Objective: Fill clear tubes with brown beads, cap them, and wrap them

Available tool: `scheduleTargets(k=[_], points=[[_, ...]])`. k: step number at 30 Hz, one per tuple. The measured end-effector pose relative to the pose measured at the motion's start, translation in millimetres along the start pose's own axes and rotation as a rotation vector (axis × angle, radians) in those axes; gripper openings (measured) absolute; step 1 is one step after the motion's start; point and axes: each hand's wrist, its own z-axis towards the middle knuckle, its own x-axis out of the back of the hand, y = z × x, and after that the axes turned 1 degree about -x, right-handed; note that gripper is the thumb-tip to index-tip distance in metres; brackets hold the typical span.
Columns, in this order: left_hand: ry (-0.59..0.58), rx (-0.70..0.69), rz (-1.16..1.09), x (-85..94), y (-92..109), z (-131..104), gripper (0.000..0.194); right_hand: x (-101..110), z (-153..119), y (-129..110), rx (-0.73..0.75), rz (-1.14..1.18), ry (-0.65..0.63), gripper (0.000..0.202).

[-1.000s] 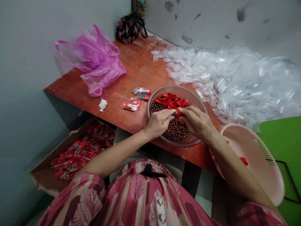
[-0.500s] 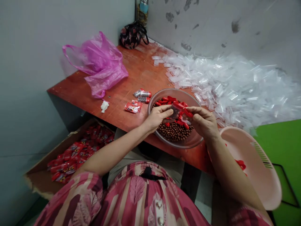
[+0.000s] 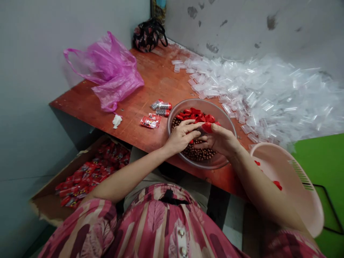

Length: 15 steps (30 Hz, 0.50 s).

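The left hand (image 3: 183,136) grips a clear tube's (image 3: 202,130) body, mostly hidden by fingers, over the bowl (image 3: 225,157); its dark contents are hard to make out. The right hand (image 3: 221,139) pinches the tube's red cap (image 3: 206,127), fingers partly obscured.

White scrap (image 3: 117,121) beside pink plastic bag (image 3: 118,77), dark floral bag (image 3: 147,36) near grey wall (image 3: 242,32)

Glossy smooth brown balls (image 3: 200,154) lie beneath the right hand (image 3: 219,140), in a round, translucent grey plastic bowl (image 3: 225,111) with a shiny rim. Left of the left hand (image 3: 182,135), the red-painted flat worktop (image 3: 161,77) looks scuffed; beyond it, the crumpled magenta bag (image 3: 114,71) is thin, sheer plastic.
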Motion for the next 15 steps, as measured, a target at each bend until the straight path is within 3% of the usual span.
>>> scheduleTargets(k=[9, 12, 15], points=[[-0.001, 0.014, 0.032, -0.5, 1, 1, 0.032, -14, 11, 5, 0.071, 0.116, 0.113, 0.018], [0.037, -0.003, -0.053, -2.0, 3, 4, 0.031, -10, 9, -3, 0.057, -0.004, 0.115, 0.033], [0.113, -0.029, -0.151, 6.2, 5, 16, 0.031, 7, 2, -16, 0.21, -0.224, 0.208, 0.044]])
